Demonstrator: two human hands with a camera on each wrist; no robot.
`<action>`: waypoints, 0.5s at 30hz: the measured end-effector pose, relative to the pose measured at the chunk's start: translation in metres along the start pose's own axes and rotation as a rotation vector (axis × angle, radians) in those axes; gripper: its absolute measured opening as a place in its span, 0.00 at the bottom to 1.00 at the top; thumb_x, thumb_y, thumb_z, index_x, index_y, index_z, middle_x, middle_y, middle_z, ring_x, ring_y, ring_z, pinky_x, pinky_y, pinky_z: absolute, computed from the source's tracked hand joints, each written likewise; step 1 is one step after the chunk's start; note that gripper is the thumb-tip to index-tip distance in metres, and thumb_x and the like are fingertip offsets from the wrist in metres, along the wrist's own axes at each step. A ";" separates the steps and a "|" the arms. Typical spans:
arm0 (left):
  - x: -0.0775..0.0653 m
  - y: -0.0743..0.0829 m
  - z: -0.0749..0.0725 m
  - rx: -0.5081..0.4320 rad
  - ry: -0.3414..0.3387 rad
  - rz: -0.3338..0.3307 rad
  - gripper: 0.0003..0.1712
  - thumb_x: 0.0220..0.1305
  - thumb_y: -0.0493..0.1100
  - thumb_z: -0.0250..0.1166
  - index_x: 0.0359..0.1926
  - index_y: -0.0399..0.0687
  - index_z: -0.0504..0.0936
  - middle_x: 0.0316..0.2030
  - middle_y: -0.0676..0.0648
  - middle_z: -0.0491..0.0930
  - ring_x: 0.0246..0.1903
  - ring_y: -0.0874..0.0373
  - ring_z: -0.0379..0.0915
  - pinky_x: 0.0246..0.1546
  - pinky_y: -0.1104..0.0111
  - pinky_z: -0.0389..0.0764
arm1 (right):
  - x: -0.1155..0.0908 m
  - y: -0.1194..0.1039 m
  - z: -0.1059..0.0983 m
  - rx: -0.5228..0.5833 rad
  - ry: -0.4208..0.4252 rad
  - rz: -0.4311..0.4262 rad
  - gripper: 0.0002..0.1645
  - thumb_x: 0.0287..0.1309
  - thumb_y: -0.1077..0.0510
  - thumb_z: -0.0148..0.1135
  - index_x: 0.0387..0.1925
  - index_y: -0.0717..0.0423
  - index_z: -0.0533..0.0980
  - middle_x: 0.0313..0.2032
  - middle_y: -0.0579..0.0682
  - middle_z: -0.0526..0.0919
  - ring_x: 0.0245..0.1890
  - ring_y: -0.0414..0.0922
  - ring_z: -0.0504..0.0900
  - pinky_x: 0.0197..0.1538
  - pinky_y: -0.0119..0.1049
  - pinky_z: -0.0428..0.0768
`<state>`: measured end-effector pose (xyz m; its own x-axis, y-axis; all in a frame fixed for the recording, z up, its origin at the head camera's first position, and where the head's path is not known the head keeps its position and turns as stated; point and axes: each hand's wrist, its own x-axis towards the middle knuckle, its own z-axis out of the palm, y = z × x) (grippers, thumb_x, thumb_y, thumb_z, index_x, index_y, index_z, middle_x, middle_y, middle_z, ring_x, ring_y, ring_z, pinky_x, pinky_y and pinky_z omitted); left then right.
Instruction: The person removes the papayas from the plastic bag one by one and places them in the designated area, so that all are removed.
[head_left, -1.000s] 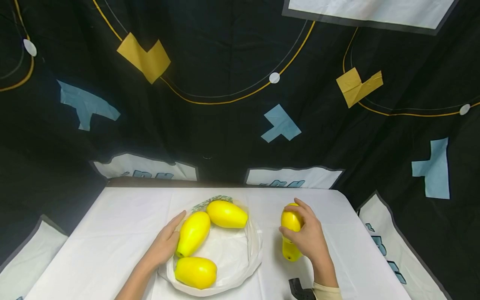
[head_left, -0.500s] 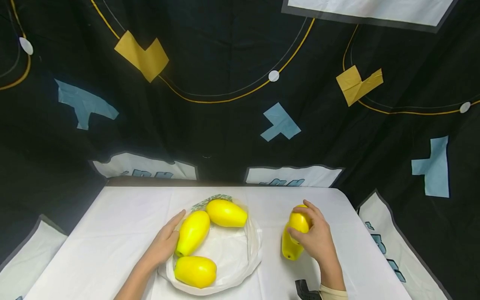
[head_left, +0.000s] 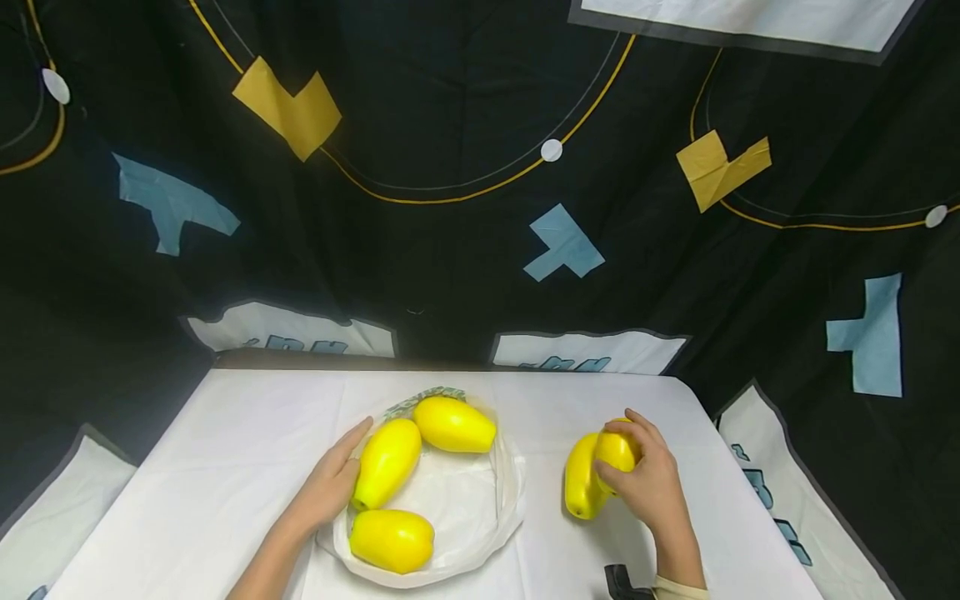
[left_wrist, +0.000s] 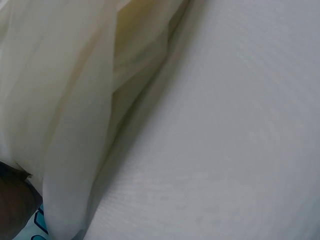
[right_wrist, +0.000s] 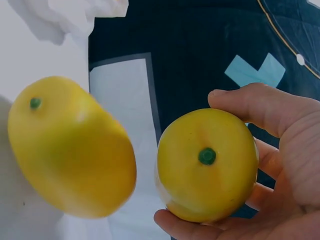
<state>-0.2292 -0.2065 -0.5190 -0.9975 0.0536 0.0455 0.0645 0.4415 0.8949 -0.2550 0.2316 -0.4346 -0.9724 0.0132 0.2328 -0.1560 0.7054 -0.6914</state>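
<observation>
My right hand [head_left: 654, 477] grips a yellow papaya [head_left: 617, 454] between thumb and fingers, over the right side of the table. In the right wrist view the green stem nub of this papaya [right_wrist: 185, 165] faces the camera. A second papaya [head_left: 581, 479] lies on the cloth just to its left. On the left, my left hand [head_left: 327, 482] rests with straight fingers along the side of a white plastic bag [head_left: 468, 562]. Inside the bag's spread opening lie three more papayas [head_left: 387, 463]. The left wrist view shows mostly bag folds [left_wrist: 75, 110], with the fingers hidden.
A white cloth covers the table [head_left: 247, 433]. Behind it hangs a black curtain [head_left: 450, 275] with blue and gold patches. A black device [head_left: 624, 583] sits at my right wrist.
My right hand has moved right and slightly nearer with its papaya, uncovering more of the one lying beside it. The left hand and the bag have stayed in place.
</observation>
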 end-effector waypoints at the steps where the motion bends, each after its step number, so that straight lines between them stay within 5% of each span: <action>1: 0.000 0.000 0.000 0.001 0.001 -0.001 0.34 0.72 0.33 0.40 0.77 0.49 0.51 0.75 0.44 0.50 0.74 0.44 0.41 0.71 0.44 0.46 | 0.000 0.001 0.000 -0.002 0.000 -0.001 0.28 0.45 0.61 0.74 0.51 0.50 0.77 0.70 0.52 0.62 0.63 0.61 0.67 0.56 0.59 0.76; 15: -0.001 0.000 0.001 0.013 -0.002 0.002 0.33 0.72 0.34 0.40 0.77 0.49 0.51 0.75 0.43 0.50 0.74 0.43 0.41 0.71 0.43 0.45 | -0.001 0.022 -0.004 -0.008 -0.039 0.082 0.29 0.47 0.59 0.74 0.53 0.51 0.75 0.71 0.55 0.59 0.66 0.63 0.62 0.59 0.62 0.72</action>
<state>-0.2287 -0.2060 -0.5191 -0.9974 0.0563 0.0458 0.0664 0.4527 0.8892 -0.2566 0.2499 -0.4470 -0.9879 0.0438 0.1486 -0.0741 0.7088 -0.7015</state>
